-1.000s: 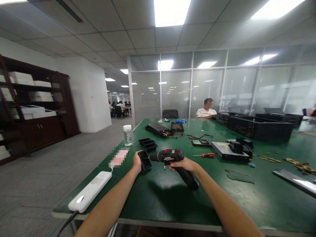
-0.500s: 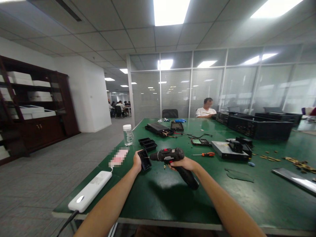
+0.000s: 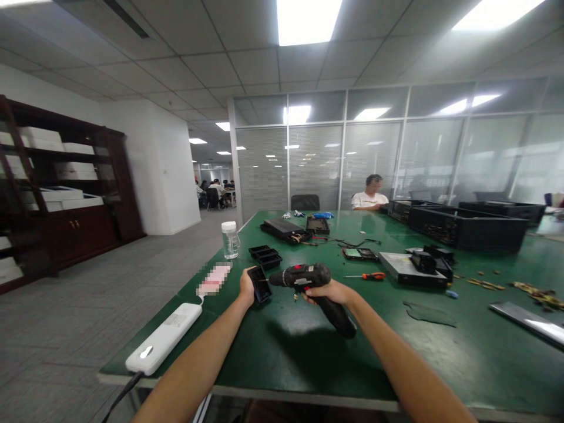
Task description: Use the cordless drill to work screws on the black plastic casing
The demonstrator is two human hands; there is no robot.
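My left hand (image 3: 247,288) grips a small black plastic housing (image 3: 263,289), tilted up with its hollow side toward the drill. My right hand (image 3: 328,292) is wrapped round the handle of a black cordless drill (image 3: 304,275) with red accents. The drill lies level and points left, its thin bit reaching into the housing; whether the tip meets a screw is too small to tell. A small brass-coloured piece (image 3: 295,298) lies below the drill. Just behind the housing rests a black compartmented plastic part (image 3: 265,257).
On the green table (image 3: 308,364) stand a clear bottle (image 3: 230,241) and a white power strip (image 3: 165,338) at left. An orange screwdriver (image 3: 372,276), a metal drive unit (image 3: 409,270) and black bins (image 3: 469,228) are at right. A person (image 3: 370,194) sits at the far side.
The whole view has shifted slightly, so things appear a little further right. Both hands keep their hold, with the drill bit still in the housing.
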